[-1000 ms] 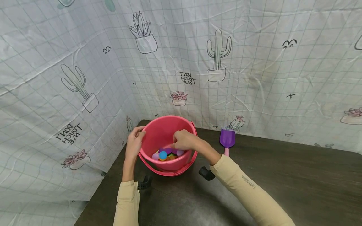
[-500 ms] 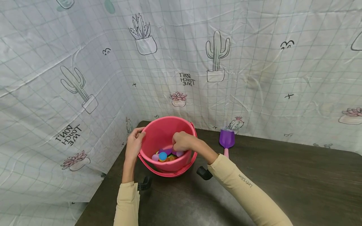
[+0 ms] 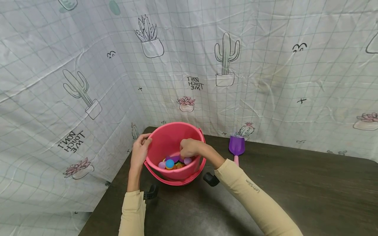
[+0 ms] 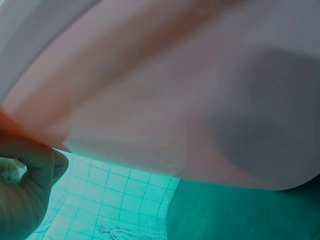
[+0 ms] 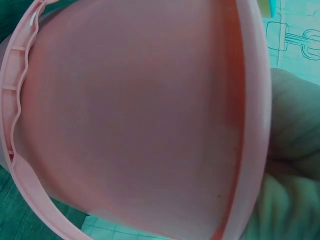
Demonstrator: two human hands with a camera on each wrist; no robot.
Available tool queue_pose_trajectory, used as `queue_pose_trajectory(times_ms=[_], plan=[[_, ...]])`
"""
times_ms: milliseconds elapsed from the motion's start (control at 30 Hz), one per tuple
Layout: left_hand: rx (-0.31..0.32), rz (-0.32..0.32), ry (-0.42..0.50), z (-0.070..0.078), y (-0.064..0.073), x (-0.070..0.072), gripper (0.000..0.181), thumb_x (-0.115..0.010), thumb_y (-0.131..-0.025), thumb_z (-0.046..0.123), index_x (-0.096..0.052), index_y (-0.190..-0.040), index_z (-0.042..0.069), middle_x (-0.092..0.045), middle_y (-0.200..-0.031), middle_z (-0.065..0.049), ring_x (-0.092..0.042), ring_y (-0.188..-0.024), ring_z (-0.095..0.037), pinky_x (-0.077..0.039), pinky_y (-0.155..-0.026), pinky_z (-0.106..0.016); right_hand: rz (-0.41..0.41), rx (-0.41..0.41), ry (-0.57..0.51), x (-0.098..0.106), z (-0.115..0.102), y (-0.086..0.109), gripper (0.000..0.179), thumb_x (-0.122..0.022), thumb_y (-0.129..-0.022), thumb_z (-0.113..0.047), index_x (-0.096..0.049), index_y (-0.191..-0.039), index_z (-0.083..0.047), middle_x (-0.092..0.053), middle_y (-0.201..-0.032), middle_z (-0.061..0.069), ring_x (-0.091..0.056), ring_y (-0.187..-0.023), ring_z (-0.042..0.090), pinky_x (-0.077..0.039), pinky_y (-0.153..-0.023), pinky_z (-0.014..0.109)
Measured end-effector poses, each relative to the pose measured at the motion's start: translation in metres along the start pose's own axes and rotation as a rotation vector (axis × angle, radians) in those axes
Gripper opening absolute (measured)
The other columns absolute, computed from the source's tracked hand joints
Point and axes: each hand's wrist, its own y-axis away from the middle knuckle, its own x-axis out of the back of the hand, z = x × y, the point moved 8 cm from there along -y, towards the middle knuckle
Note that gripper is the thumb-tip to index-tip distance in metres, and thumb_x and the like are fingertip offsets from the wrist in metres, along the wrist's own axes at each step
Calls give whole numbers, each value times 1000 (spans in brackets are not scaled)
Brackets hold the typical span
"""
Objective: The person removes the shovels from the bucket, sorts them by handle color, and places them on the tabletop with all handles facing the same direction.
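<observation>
A pink bucket (image 3: 162, 144) stands tilted slightly toward me on the dark table, its handle (image 3: 177, 182) hanging down at the front. My left hand (image 3: 140, 152) grips its left rim, thumb inside and fingers outside; the left wrist view shows this hand (image 4: 30, 175) at the bucket's edge. Over the right rim reaches my right hand (image 3: 191, 147), knuckles up and fingers pointing down into the bucket. Its fingertips are hidden, so whether they hold anything is unclear. Inside lie a blue ball (image 3: 169, 164), lilac balls (image 3: 162, 165) and purple pieces (image 3: 173, 159), with orange bits beneath.
To the right of the bucket lies a purple toy shovel (image 3: 237, 145) with a pink handle, partly behind my right sleeve. A white curtain (image 3: 265, 82) printed with cacti hangs along the back and left edges of the dark table (image 3: 295, 183).
My right forearm has shifted slightly to the left, while its hand stays inside the bucket. The left hand keeps its grip on the rim.
</observation>
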Motion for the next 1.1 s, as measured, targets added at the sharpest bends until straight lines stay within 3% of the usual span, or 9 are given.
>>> queue_pose_trajectory(times_ms=[133, 233, 367, 500, 800, 1000, 1100], plan=[[15, -7, 9, 5, 2, -1, 33, -50, -99, 20, -56, -128, 5, -58, -104, -23, -59, -93, -34, -53, -76, -36, -25, -1, 16, -3, 1, -3, 34, -60, -77, -1, -40, -52, -13, -33, -50, -3, -30, -43, 8, -30, -45, 20], [19, -9, -2, 17, 9, -2, 33, -49, -99, 16, -55, -128, 2, -58, -105, -25, -59, -94, -38, -52, -79, -42, -30, -5, 13, -4, 2, -4, 31, -60, -77, -2, -43, -53, -13, -37, -50, -2, -34, -43, 9, -31, -45, 20], [19, -3, -22, 33, 19, -3, 33, -47, -99, 13, -54, -128, -1, -57, -107, -28, -57, -97, -40, -51, -81, -45, 8, -16, -21, -2, 4, -5, 33, -61, -77, -2, -41, -52, -13, -35, -49, -3, -34, -43, 9, -31, -45, 20], [17, -4, -15, 39, 23, -3, 33, -47, -99, 13, -54, -128, -2, -56, -109, -29, -57, -98, -42, -50, -84, -48, 67, -31, -91, 2, 7, -4, 35, -59, -79, -2, -39, -52, -13, -34, -49, -3, -34, -44, 9, -32, -45, 21], [11, -11, -14, 37, 23, -3, 33, -47, -99, 14, -53, -128, -2, -56, -106, -31, -56, -96, -44, -50, -81, -47, 98, -13, -192, 10, 6, 4, 36, -53, -81, -2, -40, -49, -13, -34, -46, -3, -34, -40, 9, -32, -42, 21], [12, -8, -14, 35, 20, -3, 34, -46, -100, 13, -53, -128, -3, -55, -106, -31, -56, -96, -44, -52, -78, -42, 106, -18, -239, 20, 8, 9, 33, -52, -82, -4, -44, -50, -11, -43, -47, 0, -48, -41, 13, -44, -45, 22], [27, -4, -8, 23, 13, -2, 34, -47, -100, 15, -53, -129, 0, -56, -106, -29, -56, -95, -42, -51, -80, -45, 107, -19, -308, 25, 9, 12, 31, -52, -83, -3, -48, -52, -8, -50, -50, 4, -60, -47, 19, -51, -49, 26]])
